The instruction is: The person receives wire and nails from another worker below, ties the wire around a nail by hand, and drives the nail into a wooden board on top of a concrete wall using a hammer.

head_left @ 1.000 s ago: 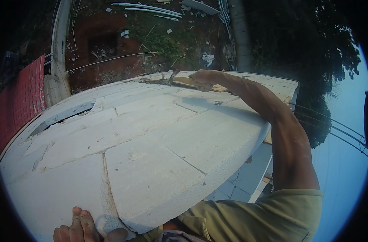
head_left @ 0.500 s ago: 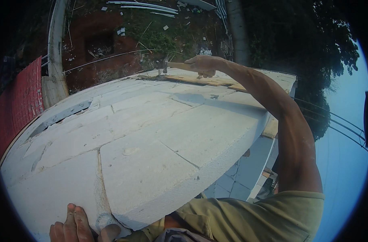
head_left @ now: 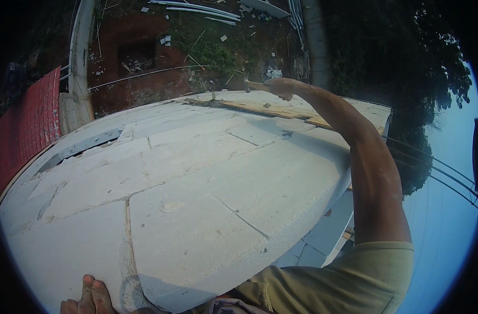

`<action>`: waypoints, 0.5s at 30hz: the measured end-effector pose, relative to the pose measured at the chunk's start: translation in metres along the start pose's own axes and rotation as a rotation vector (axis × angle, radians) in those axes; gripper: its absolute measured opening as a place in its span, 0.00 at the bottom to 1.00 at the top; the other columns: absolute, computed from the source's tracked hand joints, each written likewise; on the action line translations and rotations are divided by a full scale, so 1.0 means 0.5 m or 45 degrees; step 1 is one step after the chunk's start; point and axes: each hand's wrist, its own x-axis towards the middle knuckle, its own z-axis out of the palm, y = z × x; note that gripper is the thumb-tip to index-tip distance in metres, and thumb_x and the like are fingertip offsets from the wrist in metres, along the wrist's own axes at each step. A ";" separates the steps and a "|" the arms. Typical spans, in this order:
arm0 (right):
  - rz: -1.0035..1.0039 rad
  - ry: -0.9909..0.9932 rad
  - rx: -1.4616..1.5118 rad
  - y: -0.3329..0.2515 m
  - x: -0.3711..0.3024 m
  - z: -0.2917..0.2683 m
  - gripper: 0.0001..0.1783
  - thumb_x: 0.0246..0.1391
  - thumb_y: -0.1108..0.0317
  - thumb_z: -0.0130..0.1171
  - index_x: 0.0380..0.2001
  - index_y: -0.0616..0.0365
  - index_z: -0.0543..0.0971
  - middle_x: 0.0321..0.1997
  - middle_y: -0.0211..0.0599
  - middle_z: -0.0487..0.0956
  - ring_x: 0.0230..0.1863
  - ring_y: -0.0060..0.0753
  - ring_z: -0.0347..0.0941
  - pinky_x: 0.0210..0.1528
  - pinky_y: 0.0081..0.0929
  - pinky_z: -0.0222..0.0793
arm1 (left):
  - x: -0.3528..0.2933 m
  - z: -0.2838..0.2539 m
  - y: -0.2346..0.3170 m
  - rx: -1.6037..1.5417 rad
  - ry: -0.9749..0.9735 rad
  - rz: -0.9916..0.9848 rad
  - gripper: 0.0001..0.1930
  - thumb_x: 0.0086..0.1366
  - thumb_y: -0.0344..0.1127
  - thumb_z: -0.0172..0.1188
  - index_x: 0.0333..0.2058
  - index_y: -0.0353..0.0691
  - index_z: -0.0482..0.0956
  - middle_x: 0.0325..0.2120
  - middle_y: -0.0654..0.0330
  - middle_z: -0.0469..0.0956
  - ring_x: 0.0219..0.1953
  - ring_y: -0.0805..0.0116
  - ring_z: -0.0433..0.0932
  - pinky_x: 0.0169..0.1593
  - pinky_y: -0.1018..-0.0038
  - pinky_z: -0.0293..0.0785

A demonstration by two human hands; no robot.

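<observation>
A hammer (head_left: 257,85) is gripped by its wooden handle in my right hand (head_left: 282,88), its metal head pointing left. My right arm reaches out to the far side of a pale block wall (head_left: 181,204). The hammer stands above or just beyond a wooden board (head_left: 265,108) on the wall; I cannot tell how far apart they are. A small upright piece (head_left: 213,96), too small to name, shows near the board's left end. At the lower left my left hand (head_left: 94,298) rests on the blocks, fingers stretched out, the thumb side partly cut off by the edge.
A gap (head_left: 87,149) breaks the wall at left, near a red corrugated sheet (head_left: 29,120). Far below lies ground with a dark pit (head_left: 137,56) and pale pipes (head_left: 197,10). Cables (head_left: 432,162) run at right, by dark trees (head_left: 396,68).
My right hand and the hammer have moved right, away from the board's left end. The view has shifted slightly, and my left hand sits a little lower, with less of its thumb showing.
</observation>
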 end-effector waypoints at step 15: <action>0.042 -0.089 -0.185 -0.009 0.141 0.104 0.14 0.53 0.72 0.46 0.39 0.64 0.78 0.19 0.44 0.75 0.19 0.38 0.78 0.20 0.40 0.73 | 0.044 0.024 0.006 0.010 -0.025 -0.027 0.28 0.62 0.49 0.65 0.45 0.24 0.79 0.28 0.43 0.79 0.22 0.54 0.73 0.27 0.64 0.67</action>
